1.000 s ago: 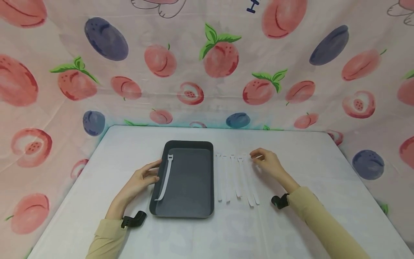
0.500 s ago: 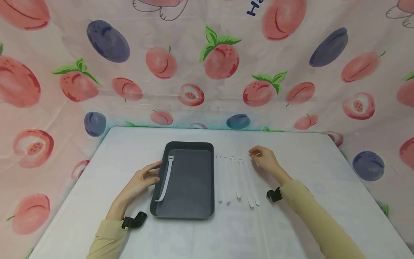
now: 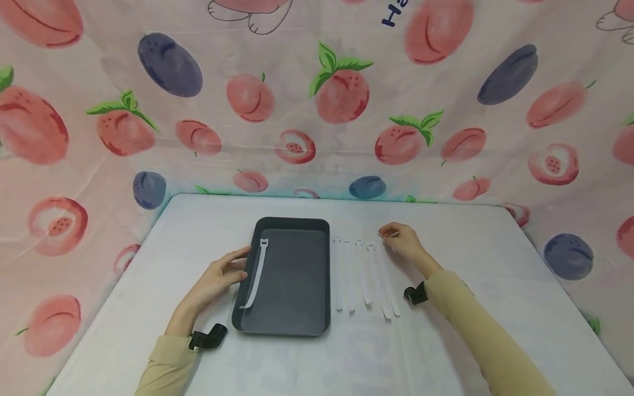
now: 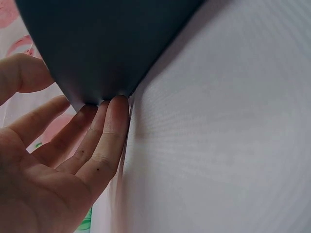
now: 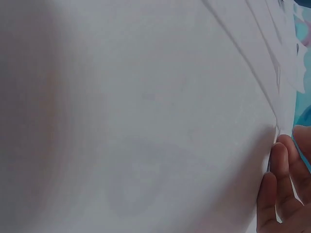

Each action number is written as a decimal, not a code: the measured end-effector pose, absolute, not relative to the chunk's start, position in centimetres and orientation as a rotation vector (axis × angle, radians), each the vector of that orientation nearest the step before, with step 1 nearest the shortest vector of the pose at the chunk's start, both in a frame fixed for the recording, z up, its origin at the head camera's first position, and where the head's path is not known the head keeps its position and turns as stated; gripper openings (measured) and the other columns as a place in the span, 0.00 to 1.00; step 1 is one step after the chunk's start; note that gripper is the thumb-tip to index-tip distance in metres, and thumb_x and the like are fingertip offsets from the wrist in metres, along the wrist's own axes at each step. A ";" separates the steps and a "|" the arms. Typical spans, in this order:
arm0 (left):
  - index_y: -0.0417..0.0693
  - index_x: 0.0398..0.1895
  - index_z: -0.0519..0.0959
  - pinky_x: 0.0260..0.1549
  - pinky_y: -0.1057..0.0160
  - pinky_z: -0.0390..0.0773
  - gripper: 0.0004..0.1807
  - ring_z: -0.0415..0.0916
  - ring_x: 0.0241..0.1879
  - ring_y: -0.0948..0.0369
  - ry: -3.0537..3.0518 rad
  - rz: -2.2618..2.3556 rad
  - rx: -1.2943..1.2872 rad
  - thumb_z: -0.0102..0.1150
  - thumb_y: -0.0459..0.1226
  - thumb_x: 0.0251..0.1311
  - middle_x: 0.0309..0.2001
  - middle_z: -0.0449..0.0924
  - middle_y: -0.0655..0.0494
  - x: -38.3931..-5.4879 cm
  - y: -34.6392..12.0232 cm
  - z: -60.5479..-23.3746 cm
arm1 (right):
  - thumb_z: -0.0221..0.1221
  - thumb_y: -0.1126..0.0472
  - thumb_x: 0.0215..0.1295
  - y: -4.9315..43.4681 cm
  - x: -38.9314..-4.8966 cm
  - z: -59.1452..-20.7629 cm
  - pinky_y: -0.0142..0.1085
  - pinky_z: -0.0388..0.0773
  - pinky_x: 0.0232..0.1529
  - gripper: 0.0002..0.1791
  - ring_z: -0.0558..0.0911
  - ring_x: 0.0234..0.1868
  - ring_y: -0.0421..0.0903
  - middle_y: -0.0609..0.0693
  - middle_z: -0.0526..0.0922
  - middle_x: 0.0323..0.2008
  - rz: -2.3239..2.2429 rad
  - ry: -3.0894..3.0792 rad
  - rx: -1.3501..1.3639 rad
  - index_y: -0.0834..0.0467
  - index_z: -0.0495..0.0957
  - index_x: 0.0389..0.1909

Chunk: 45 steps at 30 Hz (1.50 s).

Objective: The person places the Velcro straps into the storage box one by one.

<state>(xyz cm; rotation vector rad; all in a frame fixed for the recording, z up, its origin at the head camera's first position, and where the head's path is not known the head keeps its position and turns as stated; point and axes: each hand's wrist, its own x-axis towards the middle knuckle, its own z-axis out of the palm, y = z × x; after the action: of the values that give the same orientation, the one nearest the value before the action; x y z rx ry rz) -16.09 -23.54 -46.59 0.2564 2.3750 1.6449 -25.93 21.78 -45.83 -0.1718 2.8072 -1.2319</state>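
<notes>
A dark grey rectangular tray (image 3: 292,331) lies on the white table, with one white cable tie (image 3: 256,275) along its left side. My left hand (image 3: 215,278) touches the tray's left wall; in the left wrist view, its fairly straight fingers (image 4: 116,116) lie against the dark side and the thumb is at the edge. Right of the tray, several white cable ties (image 3: 363,275) lie side by side, slotted heads at the far end. My right hand (image 3: 403,242) pinches the head end of the rightmost tie, its fingertips low over the table and partly hiding it.
The white table (image 3: 446,352) ends at a back edge against a fruit-patterned cloth (image 3: 297,99) that hangs behind and at both sides. Black wrist-camera mounts (image 3: 208,336) sit below each hand, close over the table.
My right hand has shifted slightly left and away at the far end of the ties, the forearm following. The left hand, the tray and the ties keep their places; the view drifts a little.
</notes>
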 end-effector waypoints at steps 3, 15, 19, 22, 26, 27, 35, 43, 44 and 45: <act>0.51 0.73 0.60 0.62 0.35 0.62 0.34 0.67 0.65 0.42 2.383 1.634 0.275 0.56 0.35 0.63 0.69 0.64 0.39 -16.1 -23.5 -46.5 | 0.54 0.72 0.61 21.7 -26.0 -45.9 0.30 0.74 0.37 0.14 0.80 0.45 0.58 0.67 0.82 0.45 -1.252 2.784 -0.175 0.69 0.78 0.48; 0.52 0.72 0.61 0.63 0.35 0.61 0.33 0.66 0.66 0.41 2.370 1.642 0.271 0.56 0.36 0.63 0.69 0.65 0.39 -16.0 -23.5 -46.6 | 0.53 0.73 0.61 21.3 -26.2 -46.1 0.30 0.72 0.30 0.16 0.77 0.39 0.49 0.66 0.80 0.45 -1.274 2.717 -0.101 0.68 0.77 0.50; 0.53 0.72 0.61 0.63 0.36 0.61 0.34 0.66 0.66 0.42 2.368 1.639 0.256 0.57 0.36 0.63 0.69 0.65 0.40 -16.0 -23.5 -46.6 | 0.53 0.73 0.62 21.2 -26.2 -46.0 0.30 0.71 0.29 0.16 0.73 0.34 0.44 0.64 0.79 0.42 -1.278 2.703 -0.069 0.68 0.78 0.50; 0.53 0.72 0.61 0.63 0.37 0.62 0.33 0.67 0.65 0.42 2.374 1.638 0.265 0.56 0.36 0.63 0.69 0.65 0.40 -16.0 -23.4 -46.6 | 0.53 0.72 0.62 21.1 -26.1 -46.0 0.30 0.70 0.30 0.15 0.72 0.32 0.43 0.61 0.79 0.40 -1.283 2.692 -0.053 0.68 0.78 0.50; 0.52 0.72 0.61 0.62 0.39 0.64 0.33 0.68 0.65 0.42 2.375 1.646 0.284 0.56 0.35 0.63 0.69 0.64 0.39 -16.0 -23.4 -46.6 | 0.54 0.71 0.63 21.0 -26.1 -46.1 0.30 0.70 0.30 0.15 0.71 0.30 0.42 0.58 0.78 0.36 -1.288 2.682 -0.050 0.68 0.78 0.49; 0.52 0.72 0.61 0.62 0.39 0.64 0.33 0.68 0.65 0.42 2.375 1.648 0.285 0.56 0.35 0.63 0.69 0.64 0.39 -16.0 -23.4 -46.6 | 0.54 0.71 0.63 21.0 -26.1 -46.1 0.29 0.70 0.29 0.14 0.71 0.29 0.41 0.56 0.78 0.35 -1.287 2.680 -0.049 0.68 0.78 0.49; 0.53 0.73 0.60 0.62 0.37 0.62 0.34 0.67 0.65 0.42 2.371 1.647 0.276 0.56 0.35 0.63 0.69 0.64 0.39 -16.1 -23.4 -46.6 | 0.55 0.68 0.65 21.1 -25.9 -46.1 0.31 0.70 0.30 0.15 0.71 0.27 0.41 0.55 0.79 0.32 -1.224 2.673 -0.040 0.67 0.78 0.51; 0.52 0.73 0.60 0.61 0.41 0.65 0.34 0.68 0.65 0.43 2.381 1.650 0.269 0.56 0.34 0.62 0.69 0.64 0.40 -16.2 -23.6 -46.7 | 0.54 0.67 0.67 20.9 -25.6 -46.1 0.31 0.71 0.30 0.15 0.72 0.27 0.41 0.57 0.80 0.34 -1.239 2.684 -0.079 0.66 0.77 0.52; 0.52 0.73 0.60 0.61 0.41 0.65 0.34 0.68 0.65 0.43 2.380 1.650 0.269 0.56 0.34 0.62 0.69 0.64 0.40 -16.2 -23.6 -46.8 | 0.54 0.67 0.67 20.8 -25.5 -46.1 0.31 0.71 0.29 0.15 0.72 0.27 0.41 0.57 0.80 0.34 -1.239 2.688 -0.081 0.66 0.77 0.51; 0.52 0.73 0.60 0.61 0.40 0.65 0.34 0.68 0.65 0.43 2.379 1.650 0.274 0.56 0.35 0.62 0.69 0.64 0.40 -16.1 -23.7 -46.7 | 0.54 0.67 0.67 20.8 -25.5 -46.1 0.31 0.71 0.29 0.14 0.72 0.27 0.41 0.57 0.80 0.34 -1.241 2.692 -0.076 0.66 0.77 0.51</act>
<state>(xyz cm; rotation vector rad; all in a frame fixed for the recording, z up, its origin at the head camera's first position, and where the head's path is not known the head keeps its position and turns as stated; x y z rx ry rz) -16.12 -23.65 -46.74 0.2736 2.3787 1.6503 -25.49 20.79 -46.10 -0.0759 2.6920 -1.2414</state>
